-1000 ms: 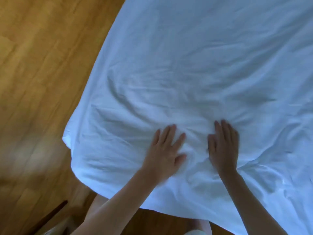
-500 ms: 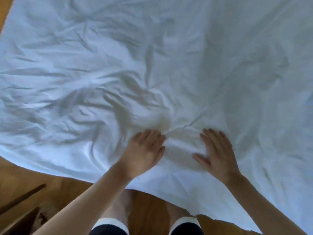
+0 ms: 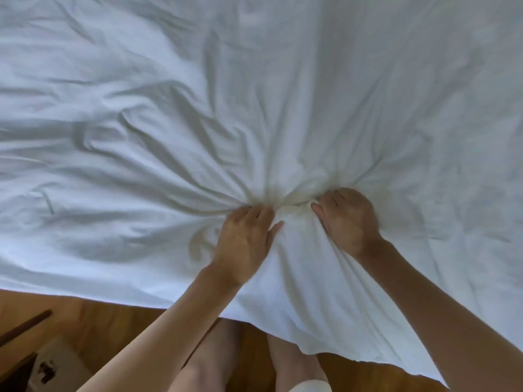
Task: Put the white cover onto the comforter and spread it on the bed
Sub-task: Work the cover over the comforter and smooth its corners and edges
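Observation:
The white cover [image 3: 254, 94] lies wrinkled over the bed and fills most of the view, its near edge hanging over the floor. My left hand [image 3: 246, 239] and my right hand [image 3: 346, 219] sit close together near that edge. Both have their fingers curled into the cloth, bunching a ridge of fabric between them, and creases fan out from that spot. I cannot make out the comforter apart from the cover.
Wooden floor [image 3: 113, 321] runs along the bottom under the hanging edge. My bare legs [image 3: 215, 360] stand right below the hands. A dark wooden piece [image 3: 22, 332] and a pale object lie at the bottom left.
Both hands lay flat on the cover before. Now their fingers have curled in and gathered the fabric into a bunch between them, pulling new creases toward it.

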{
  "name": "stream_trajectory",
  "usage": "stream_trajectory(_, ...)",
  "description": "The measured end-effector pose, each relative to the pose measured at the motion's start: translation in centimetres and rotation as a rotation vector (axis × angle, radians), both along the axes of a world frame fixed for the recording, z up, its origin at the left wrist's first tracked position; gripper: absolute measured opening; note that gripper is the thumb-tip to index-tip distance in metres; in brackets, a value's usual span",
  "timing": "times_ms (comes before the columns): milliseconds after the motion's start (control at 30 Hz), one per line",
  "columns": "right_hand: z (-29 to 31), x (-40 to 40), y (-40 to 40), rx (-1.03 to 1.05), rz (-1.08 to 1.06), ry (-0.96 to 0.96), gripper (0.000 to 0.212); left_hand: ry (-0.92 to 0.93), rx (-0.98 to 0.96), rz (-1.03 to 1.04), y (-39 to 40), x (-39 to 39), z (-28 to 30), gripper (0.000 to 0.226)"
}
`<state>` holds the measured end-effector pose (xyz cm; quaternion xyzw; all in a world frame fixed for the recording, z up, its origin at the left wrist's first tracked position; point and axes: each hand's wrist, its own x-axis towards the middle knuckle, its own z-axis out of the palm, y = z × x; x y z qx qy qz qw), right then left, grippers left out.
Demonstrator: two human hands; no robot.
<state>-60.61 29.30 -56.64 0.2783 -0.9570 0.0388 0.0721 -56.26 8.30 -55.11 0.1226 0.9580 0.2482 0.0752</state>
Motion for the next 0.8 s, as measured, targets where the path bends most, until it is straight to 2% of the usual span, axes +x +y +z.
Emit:
stream_trajectory(67, 2.8, -0.3, 0.3, 0.018, -0.102, -0.104, 0.061, -0.194, 0.159, 0.045, 0.2, -1.1, 3.7, 0.040)
stream_trajectory(200, 10.6, 1.1, 4.2, -0.026, -0.116, -0.449, 0.067, -0.974, 0.746, 0.132, 1.0, -2.2, 8.0, 0.032)
stream_trajectory(233, 11.2, 1.1, 4.2, 0.050, -0.129, -0.497, 0.066, -1.112, 0.823, 0.200, 0.8, -2.2, 7.5, 0.030)
stream_trajectory(267, 10.8, 1.1, 3.7, 0.152, -0.137, -0.554, 0.061, -1.199, 0.808, 0.251, 0.6, -2.3, 6.5, 0.029)
stream_trajectory(333, 7.4, 1.3, 2.6, 0.279, -0.198, -0.697, 0.040, -1.116, 0.508, 0.180, -0.1, -2.2, 4.2, 0.020)
stream_trajectory(400, 4.2, 1.5, 1.1, 0.356, -0.211, -0.826, 0.028, -0.964, 0.201, -0.008, -0.3, -1.6, 2.8, 0.017)
stream_trajectory(467, 3.4, 0.5, -0.2, 0.324, -0.245, -0.842, 0.023, -0.760, 0.068, -0.222, -0.1, -1.7, 2.6, 0.026)
stream_trajectory(500, 3.9, -0.1, -1.1, 0.220, -0.262, -0.782, 0.020, -0.566, 0.046, -0.245, -0.4, -2.3, 3.2, 0.030)
stream_trajectory(533, 4.7, -0.8, -2.3, 0.069, -0.269, -0.644, 0.019, -0.320, 0.055, -0.212, -1.3, -3.4, 3.4, 0.032)
stream_trajectory(600, 6.6, -2.8, -5.7, -0.221, -0.244, -0.232, 0.028, 0.140, 0.041, -0.016, -4.3, -7.1, 2.8, 0.037)
stream_trajectory(633, 7.0, -4.1, -7.8, -0.302, -0.205, -0.075, 0.035, 0.243, -0.049, 0.110, -6.6, -9.2, 1.7, 0.041)
stream_trajectory(700, 6.1, -7.2, -12.5, -0.336, -0.150, 0.002, 0.046, 0.151, -0.244, 0.304, -11.7, -12.8, 0.0, 0.054)
stream_trajectory(733, 5.2, -8.6, -15.0, -0.306, -0.135, -0.035, 0.052, 0.030, -0.309, 0.339, -13.8, -13.8, -0.8, 0.061)
stream_trajectory(800, 2.8, -10.4, -18.7, -0.110, -0.097, -0.200, 0.059, -0.048, -0.405, 0.336, -17.1, -13.7, -2.6, 0.067)
